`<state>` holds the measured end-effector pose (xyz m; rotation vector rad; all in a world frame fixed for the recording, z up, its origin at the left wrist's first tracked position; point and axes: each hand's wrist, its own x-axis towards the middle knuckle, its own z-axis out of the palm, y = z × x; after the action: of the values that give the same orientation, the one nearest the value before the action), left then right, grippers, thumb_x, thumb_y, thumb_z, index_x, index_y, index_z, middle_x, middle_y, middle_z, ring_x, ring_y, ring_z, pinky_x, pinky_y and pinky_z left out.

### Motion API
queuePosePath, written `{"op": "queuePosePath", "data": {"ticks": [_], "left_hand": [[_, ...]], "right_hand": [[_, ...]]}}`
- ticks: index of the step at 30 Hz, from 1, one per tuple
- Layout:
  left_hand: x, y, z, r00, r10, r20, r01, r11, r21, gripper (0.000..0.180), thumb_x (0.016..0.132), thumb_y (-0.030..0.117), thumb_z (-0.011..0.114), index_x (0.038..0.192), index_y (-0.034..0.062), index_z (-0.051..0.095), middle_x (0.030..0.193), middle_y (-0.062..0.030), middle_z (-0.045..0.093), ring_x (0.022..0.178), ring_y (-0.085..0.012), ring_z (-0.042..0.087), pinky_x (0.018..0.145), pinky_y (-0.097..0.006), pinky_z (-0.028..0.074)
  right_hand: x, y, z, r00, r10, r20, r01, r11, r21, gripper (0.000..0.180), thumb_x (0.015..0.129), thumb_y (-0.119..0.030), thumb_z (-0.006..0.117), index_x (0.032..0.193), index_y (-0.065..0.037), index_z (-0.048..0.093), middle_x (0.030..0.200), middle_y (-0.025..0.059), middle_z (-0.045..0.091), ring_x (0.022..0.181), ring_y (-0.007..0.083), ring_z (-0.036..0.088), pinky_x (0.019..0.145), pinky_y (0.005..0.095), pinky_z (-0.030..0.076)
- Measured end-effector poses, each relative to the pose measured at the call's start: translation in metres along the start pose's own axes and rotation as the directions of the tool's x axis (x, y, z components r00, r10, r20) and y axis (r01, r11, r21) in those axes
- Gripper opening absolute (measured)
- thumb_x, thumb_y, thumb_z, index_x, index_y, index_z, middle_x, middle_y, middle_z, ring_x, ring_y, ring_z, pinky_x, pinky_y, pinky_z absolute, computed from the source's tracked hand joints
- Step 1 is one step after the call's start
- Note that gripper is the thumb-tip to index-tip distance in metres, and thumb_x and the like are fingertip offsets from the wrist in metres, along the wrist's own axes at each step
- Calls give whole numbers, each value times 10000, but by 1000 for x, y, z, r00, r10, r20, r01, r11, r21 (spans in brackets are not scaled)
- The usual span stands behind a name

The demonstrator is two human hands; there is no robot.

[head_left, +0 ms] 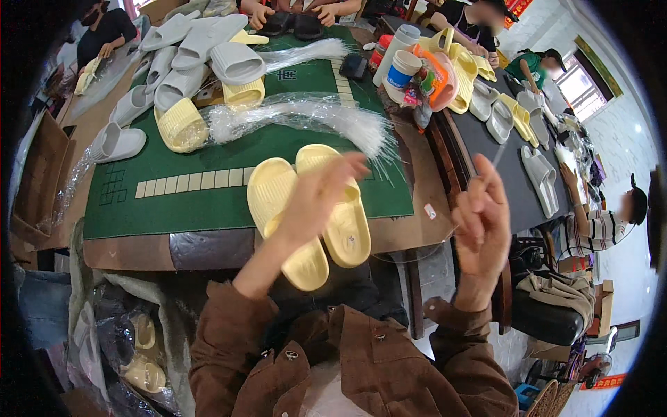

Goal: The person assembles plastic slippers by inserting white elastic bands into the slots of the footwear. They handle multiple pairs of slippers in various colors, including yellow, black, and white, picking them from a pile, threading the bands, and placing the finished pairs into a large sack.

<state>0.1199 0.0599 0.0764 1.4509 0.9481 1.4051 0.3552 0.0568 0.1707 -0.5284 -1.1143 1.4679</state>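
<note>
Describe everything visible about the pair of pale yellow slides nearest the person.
The pair of pale yellow slides looks like soft moulded foam, each with a broad ribbed strap and thick sole. They lie side by side, soles down, on the green table mat, heels overhanging the near edge. The left hand is raised in front of them; contact cannot be told.
</note>
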Motion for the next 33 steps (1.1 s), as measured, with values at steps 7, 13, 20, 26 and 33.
{"op": "queuePosePath", "data": {"ticks": [7,13,20,26,33], "left_hand": [[-86,42,28,881,-208,424,360,877,-318,471,985,36,497,1441,25,378,904,-61,610,802,-109,570,748,-250,462],[-123,41,-15,976,-32,217,-82,865,495,120,927,83,557,1011,27,622,812,-40,599,823,-196,583,764,-326,465],[-123,33,-12,936,176,306,-342,245,907,174,753,106,621,917,53,607,1005,-55,582,862,-210,582,767,-323,477],[-113,-7,-3,950,240,198,-299,533,792,186,791,44,630,969,-4,607,1015,-114,602,875,-285,636,748,-363,543],[-102,-22,-4,970,236,-57,-50,423,905,453,881,168,645,1249,-61,510,1139,-224,551,963,-371,603,823,-421,511]], "right_hand": [[15,14,-7,979,-163,-118,161,987,-29,324,980,-86,525,1286,-4,457,896,61,582,615,37,471,477,141,333],[4,29,-63,988,-51,-143,1,943,-334,157,967,-57,540,1118,-25,565,903,79,656,560,24,458,465,153,312],[-9,72,-28,941,338,-14,-284,766,-577,160,923,-54,566,1074,-9,592,862,85,684,506,47,501,458,186,382],[-3,105,-14,827,556,82,-306,568,-764,203,911,-62,572,1055,48,663,848,96,699,537,86,588,500,242,460],[10,163,-1,935,107,337,260,440,-860,275,883,-73,617,1127,53,611,979,208,641,827,312,658,706,386,530]]}}
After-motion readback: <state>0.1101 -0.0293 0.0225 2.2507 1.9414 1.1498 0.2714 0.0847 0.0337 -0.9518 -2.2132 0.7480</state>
